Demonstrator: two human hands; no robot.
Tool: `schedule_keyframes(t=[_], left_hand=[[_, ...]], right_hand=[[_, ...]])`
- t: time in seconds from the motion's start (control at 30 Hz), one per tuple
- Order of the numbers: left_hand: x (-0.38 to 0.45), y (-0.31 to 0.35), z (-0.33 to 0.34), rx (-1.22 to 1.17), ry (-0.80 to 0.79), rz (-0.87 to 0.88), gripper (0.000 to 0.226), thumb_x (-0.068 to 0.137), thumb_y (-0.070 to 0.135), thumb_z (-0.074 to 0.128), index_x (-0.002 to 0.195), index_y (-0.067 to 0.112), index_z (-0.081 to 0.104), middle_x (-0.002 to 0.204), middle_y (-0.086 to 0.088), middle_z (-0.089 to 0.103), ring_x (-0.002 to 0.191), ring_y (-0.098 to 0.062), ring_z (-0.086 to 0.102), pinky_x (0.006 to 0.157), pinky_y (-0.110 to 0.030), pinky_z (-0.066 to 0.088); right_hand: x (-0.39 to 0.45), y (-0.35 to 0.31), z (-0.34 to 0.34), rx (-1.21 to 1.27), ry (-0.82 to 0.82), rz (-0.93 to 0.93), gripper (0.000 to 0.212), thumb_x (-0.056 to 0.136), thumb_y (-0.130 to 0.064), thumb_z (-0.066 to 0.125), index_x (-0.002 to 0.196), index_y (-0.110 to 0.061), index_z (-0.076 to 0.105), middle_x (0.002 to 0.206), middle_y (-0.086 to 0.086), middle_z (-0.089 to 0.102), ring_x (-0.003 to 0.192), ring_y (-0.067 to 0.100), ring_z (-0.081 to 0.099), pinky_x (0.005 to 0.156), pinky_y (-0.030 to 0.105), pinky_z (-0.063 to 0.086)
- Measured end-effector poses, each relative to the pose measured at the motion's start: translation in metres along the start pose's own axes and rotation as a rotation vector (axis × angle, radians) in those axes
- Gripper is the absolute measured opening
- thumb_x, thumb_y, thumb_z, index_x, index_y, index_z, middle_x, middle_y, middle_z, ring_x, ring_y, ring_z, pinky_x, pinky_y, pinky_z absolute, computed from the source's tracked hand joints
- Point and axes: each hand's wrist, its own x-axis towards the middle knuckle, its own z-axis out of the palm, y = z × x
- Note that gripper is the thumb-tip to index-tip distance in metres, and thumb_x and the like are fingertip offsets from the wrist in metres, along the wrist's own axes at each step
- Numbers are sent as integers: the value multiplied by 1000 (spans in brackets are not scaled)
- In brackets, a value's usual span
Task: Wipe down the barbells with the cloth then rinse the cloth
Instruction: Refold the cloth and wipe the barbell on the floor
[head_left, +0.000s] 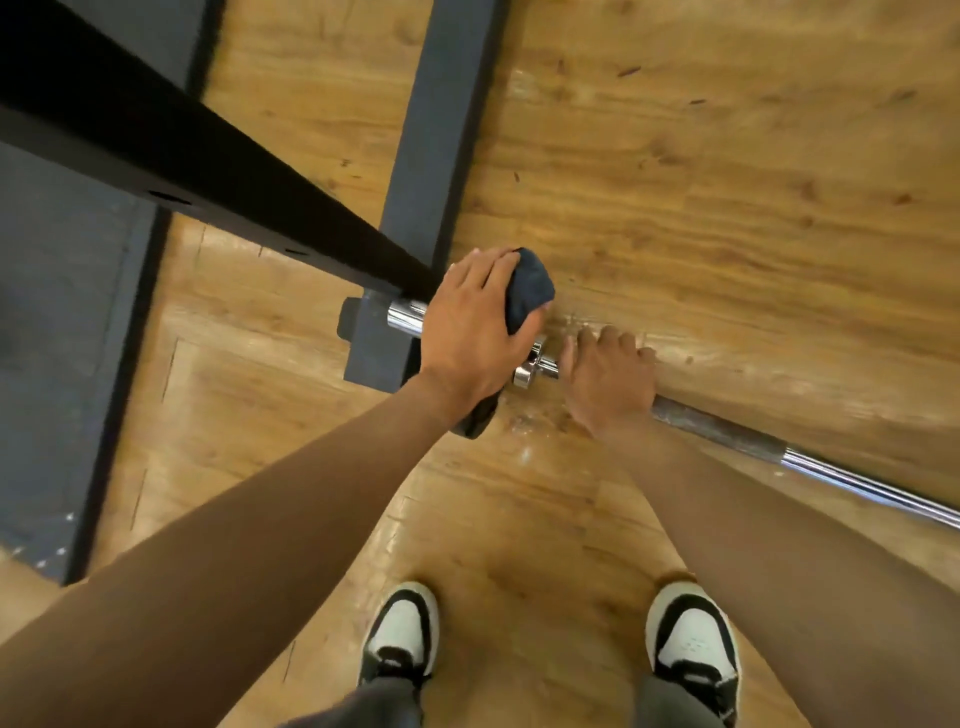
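Wooden floor (675, 182) below, black rack beam (208, 171) crossing far left. Left hand (475, 327) wrapped round dark cloth (530, 288) on shiny barbell (831, 480). Right hand (610, 382) gripping bar beside it. Two shoes (402, 631) near.

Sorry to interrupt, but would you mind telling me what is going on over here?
A person is standing over a barbell and wiping it with a dark cloth. The left hand grips the cloth around the chrome sleeve end, next to a black rack upright. The right hand grips the shaft just past the collar and steadies it. The rest of the bar runs off to the right, above the wooden floor.
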Motion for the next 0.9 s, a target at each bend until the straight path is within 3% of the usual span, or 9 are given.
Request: schedule_keyframes(t=[0.2, 0.27, 0.37, 0.43, 0.57, 0.67, 0.8, 0.9], left_hand=[[-6, 0, 2, -44, 23, -49, 63, 98, 54, 48, 146, 14, 55, 152, 2, 53, 148, -20, 39, 127, -37, 22], [-7, -2, 4, -51, 25, -52, 64, 97, 54, 47, 145, 14, 56, 152, 1, 54, 149, -20, 37, 127, -39, 21], [-5, -2, 8, -68, 45, -51, 63, 95, 53, 51, 144, 13, 58, 150, 1, 56, 149, -20, 38, 127, -41, 22], [-7, -3, 10, -103, 51, -45, 60, 95, 51, 54, 142, 13, 59, 148, 1, 57, 148, -20, 39, 126, -42, 24], [-9, -4, 9, -126, 64, -23, 57, 96, 48, 54, 139, 13, 63, 146, 2, 59, 148, -19, 40, 126, -41, 25], [-9, -4, 10, -153, 96, -9, 55, 95, 48, 52, 136, 14, 65, 144, 4, 61, 146, -18, 43, 124, -40, 29], [-7, -5, 12, -203, 137, -13, 47, 94, 48, 55, 129, 19, 68, 135, 8, 65, 138, -15, 50, 116, -38, 42], [-4, -1, 10, -235, 135, -9, 32, 95, 50, 49, 107, 27, 68, 107, 17, 65, 113, -9, 59, 87, -33, 54]], right_hand=[[0, -2, 4, -33, 25, 13, 66, 103, -45, 14, 106, -9, 70, 104, 18, 68, 99, 39, 64, 95, 49, 46], [-1, -4, 5, -19, 26, 41, 58, 104, -45, 19, 99, -14, 68, 87, 12, 67, 81, 33, 64, 83, 45, 49], [-1, -4, 10, 1, 89, 34, 55, 102, -47, 16, 91, -17, 61, 61, 3, 51, 51, 25, 47, 62, 35, 46], [-2, -3, 12, 29, 140, 51, 50, 101, -46, 20, 91, -16, 59, 59, 3, 48, 49, 24, 44, 52, 29, 36], [-2, -5, 20, 43, 215, 33, 44, 99, -41, 27, 87, -13, 60, 57, 8, 56, 47, 29, 54, 51, 29, 29], [0, -5, 21, 14, 214, 13, 39, 100, -41, 35, 89, -14, 61, 68, 10, 65, 58, 32, 63, 53, 30, 24], [2, -3, 25, 20, 256, 10, 44, 96, -43, 32, 83, -13, 63, 67, 10, 65, 55, 31, 61, 56, 32, 30], [0, -2, 25, 9, 317, 37, 47, 97, -43, 30, 79, -14, 62, 64, 13, 64, 54, 33, 62, 55, 32, 31]])
